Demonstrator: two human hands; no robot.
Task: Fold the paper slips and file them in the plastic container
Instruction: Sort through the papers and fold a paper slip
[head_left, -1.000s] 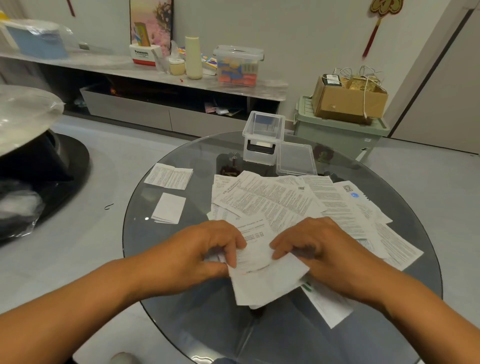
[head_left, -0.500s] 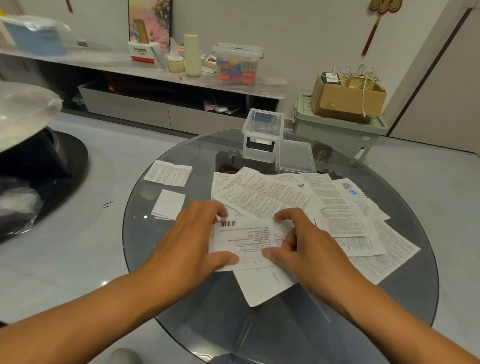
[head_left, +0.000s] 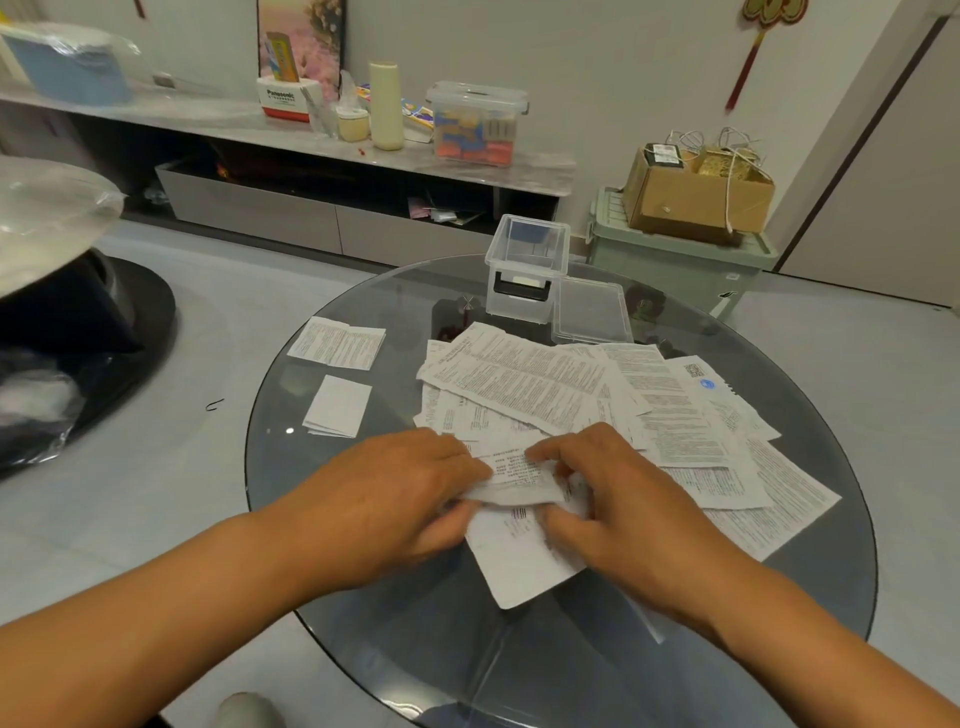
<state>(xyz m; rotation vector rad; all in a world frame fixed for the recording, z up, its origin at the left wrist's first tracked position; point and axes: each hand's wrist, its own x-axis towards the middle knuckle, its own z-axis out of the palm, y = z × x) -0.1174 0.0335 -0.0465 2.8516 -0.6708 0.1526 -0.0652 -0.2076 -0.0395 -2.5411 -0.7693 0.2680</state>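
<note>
Paper slip (head_left: 511, 480): mid-fold at near edge of glass table (head_left: 311, 415), pinched at its ends by left hand (head_left: 410, 493) and right hand (head_left: 618, 499), atop a loose slip (head_left: 519, 561). Plastic container (head_left: 525, 270): open, far side. Risk: crooked crease, or the lower slip dragged off the edge.

Single head cam, looks fwd and down, close over glass table (head_left: 779, 597)

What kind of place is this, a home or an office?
Most likely a home living room. A low media-style wall shelf holds household things such as a tissue box, a red hanging ornament decorates the wall, and the work is done on a round glass table.
</note>
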